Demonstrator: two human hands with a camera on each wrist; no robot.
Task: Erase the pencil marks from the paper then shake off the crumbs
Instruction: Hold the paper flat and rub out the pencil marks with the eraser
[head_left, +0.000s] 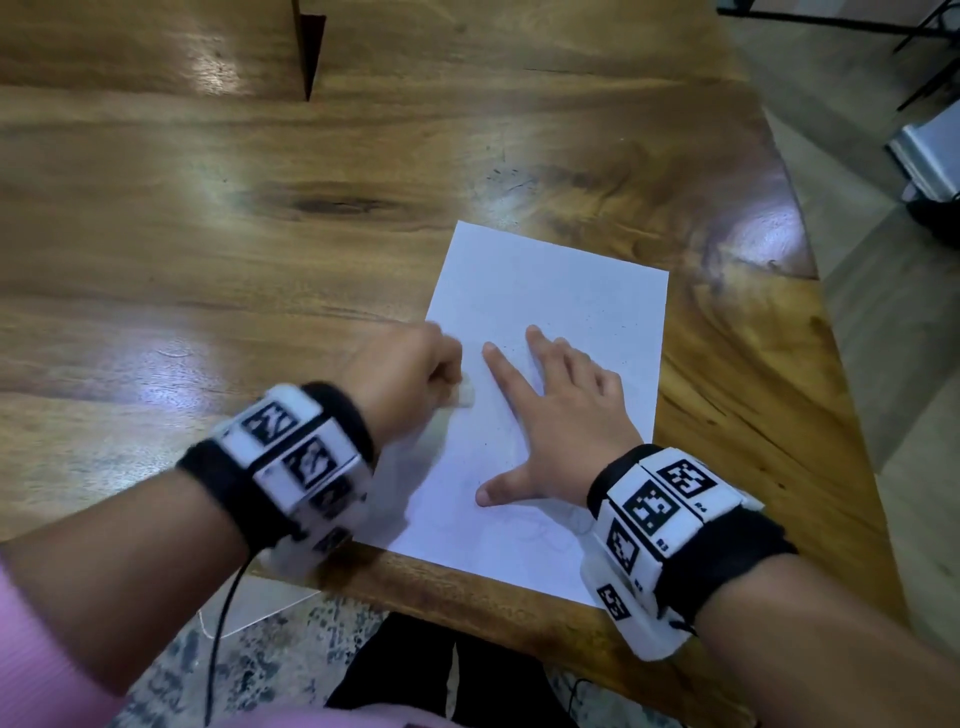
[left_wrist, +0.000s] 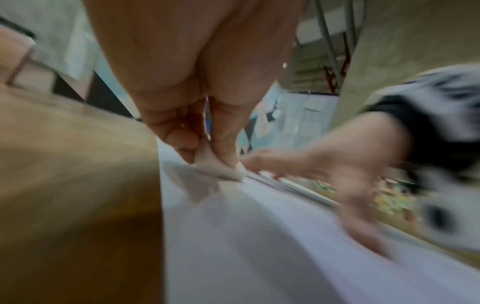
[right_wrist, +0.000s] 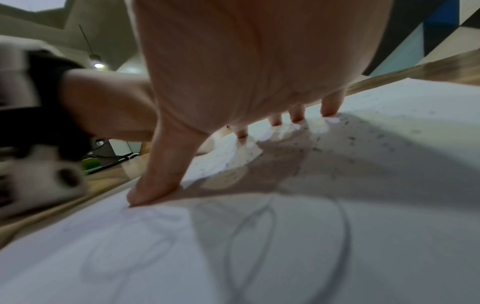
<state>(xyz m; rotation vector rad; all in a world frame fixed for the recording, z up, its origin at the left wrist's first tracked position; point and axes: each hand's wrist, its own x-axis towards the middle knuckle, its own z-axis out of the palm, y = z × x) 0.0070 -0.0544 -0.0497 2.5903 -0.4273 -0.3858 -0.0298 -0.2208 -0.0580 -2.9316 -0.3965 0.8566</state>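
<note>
White eraser (head_left: 464, 396) in left hand (head_left: 402, 370) rubs paper (head_left: 550, 291); right hand (head_left: 561, 431) presses flat.

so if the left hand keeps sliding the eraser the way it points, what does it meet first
Likely the right hand, whose forefinger lies flat on the paper just beyond the eraser. Depth is blurred in the left wrist view, so a guess.
</note>
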